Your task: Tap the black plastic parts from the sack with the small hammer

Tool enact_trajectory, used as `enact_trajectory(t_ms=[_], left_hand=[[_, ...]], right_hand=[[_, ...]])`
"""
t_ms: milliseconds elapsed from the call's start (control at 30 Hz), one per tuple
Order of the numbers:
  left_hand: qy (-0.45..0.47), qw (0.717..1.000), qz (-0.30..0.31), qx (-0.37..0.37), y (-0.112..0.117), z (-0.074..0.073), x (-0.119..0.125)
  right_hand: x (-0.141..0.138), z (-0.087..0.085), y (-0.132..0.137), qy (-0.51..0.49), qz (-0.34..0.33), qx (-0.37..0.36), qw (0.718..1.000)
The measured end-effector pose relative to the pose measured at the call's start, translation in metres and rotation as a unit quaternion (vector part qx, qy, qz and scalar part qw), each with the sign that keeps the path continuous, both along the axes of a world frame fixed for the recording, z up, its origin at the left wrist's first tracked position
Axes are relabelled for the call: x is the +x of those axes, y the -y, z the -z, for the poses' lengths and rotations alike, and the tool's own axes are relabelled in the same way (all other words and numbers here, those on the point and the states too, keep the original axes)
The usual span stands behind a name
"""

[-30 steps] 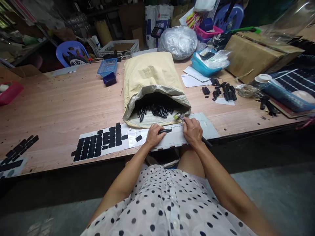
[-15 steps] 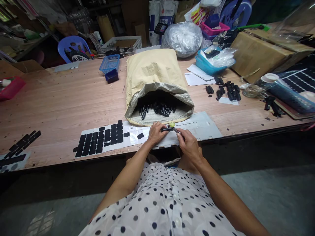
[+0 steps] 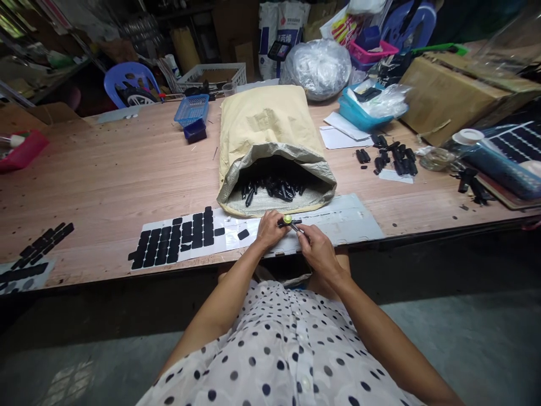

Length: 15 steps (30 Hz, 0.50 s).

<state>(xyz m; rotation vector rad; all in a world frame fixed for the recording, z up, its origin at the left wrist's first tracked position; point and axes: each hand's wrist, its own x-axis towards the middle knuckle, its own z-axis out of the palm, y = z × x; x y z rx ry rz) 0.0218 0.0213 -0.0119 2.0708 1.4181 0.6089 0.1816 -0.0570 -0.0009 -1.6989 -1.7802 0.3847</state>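
My left hand (image 3: 270,228) is closed around a small black plastic part (image 3: 292,222) at the near edge of the wooden table (image 3: 105,169). My right hand (image 3: 315,251) pinches a thin tool (image 3: 296,228), whose tip carries a small yellow-green disc (image 3: 287,219) that touches the black part. Just behind my hands lies a tan sack (image 3: 270,141) on its side, mouth open towards me, with several black parts (image 3: 273,188) inside. Under my hands lies a white backing sheet (image 3: 236,234) with several black rectangular stickers (image 3: 175,242) on its left half.
More black parts (image 3: 391,158) lie loose at the right beside papers and a blue tray (image 3: 359,113). A cardboard box (image 3: 452,90) stands far right. A blue basket (image 3: 191,110) and a red tray (image 3: 21,149) sit to the left. More stickers (image 3: 34,254) lie at the near-left edge.
My right hand drew back from the sack's mouth towards me and brought the tool tip with the yellow-green disc onto the black part in my left hand.
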Motion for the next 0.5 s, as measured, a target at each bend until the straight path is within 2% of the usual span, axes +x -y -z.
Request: enact_trajectory(t_ms=[167,233,333,500], left_hand=[[0.013,1.000,-0.001,0.000,0.002,-0.002,0.002],[0.011,1.000,0.000,0.007,0.003,-0.003,0.002],[0.006,1.000,0.001,0.011,0.004,-0.003,0.002],[0.005,1.000,0.006,0.011,0.005,-0.002,0.000]], right_hand=[[0.019,0.000,-0.021,0.042,0.058,0.030,0.997],[0.032,0.001,-0.035,0.080,0.099,0.023,0.992],[0.048,0.008,-0.051,0.141,0.125,0.011,0.982],[0.050,0.021,-0.058,0.184,0.148,0.032,0.971]])
